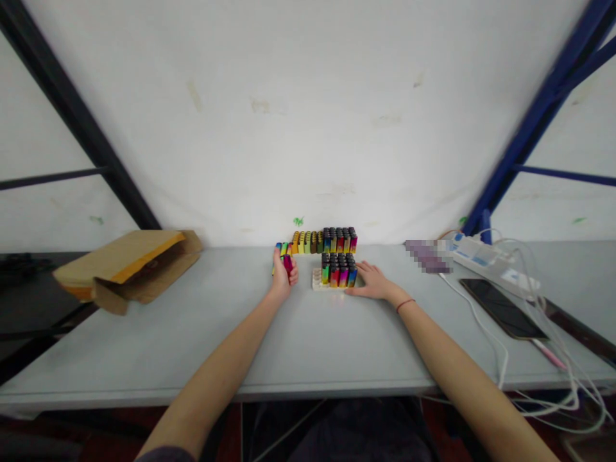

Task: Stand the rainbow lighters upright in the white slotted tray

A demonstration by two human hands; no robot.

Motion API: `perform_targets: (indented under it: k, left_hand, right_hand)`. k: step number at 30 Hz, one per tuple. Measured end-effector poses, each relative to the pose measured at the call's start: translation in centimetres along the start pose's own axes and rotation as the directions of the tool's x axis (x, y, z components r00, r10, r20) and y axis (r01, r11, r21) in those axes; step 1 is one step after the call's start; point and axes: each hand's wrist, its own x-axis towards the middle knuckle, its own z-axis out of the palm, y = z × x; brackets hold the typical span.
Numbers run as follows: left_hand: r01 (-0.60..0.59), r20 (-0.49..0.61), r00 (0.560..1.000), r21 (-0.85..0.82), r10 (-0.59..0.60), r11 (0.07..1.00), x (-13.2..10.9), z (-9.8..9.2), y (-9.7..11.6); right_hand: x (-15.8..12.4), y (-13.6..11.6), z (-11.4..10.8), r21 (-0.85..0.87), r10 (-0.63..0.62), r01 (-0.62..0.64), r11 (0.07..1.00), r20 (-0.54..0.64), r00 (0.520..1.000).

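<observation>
A white tray stands on the table, with rows of black-topped colourful lighters in it and bare slots at its left end. My right hand lies at the tray's right side, fingers spread. Left of the tray, my left hand is closed round a magenta lighter. Other colourful lighters show right behind that hand. Against the wall, yellow lighters stand in rows, and beside them on the right is another block of black-topped lighters.
An opened cardboard box lies at the left of the grey table. On the right are a phone, a power strip, white cables and a blurred purple item. Metal posts rise on both sides.
</observation>
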Motion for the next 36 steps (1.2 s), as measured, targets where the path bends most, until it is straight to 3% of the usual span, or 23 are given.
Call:
perform_targets:
  k: [8,20,30,36]
  left_hand:
    - [-0.082,0.034,0.996,-0.006,0.082,0.997,-0.6,0.6,-0.5]
    - [-0.033,-0.047,0.998,-0.044,0.030,0.999,-0.7,0.9,-1.1]
    - [-0.050,-0.008,0.999,-0.010,0.050,0.999,-0.8,0.8,-1.0]
    - [-0.053,-0.042,0.998,-0.005,0.053,0.999,-0.7,0.8,-1.1]
  right_hand:
    - [0.3,0.4,0.4,-0.007,-0.021,0.021,1.000,-0.005,1.000]
    - [0.3,0.5,0.3,-0.020,-0.022,0.022,1.000,0.015,1.000]
    - [0.2,0.4,0.3,-0.028,-0.009,0.009,1.000,0.009,1.000]
    - [0.2,0.3,0.2,-0.032,-0.019,0.019,0.999,0.007,1.000]
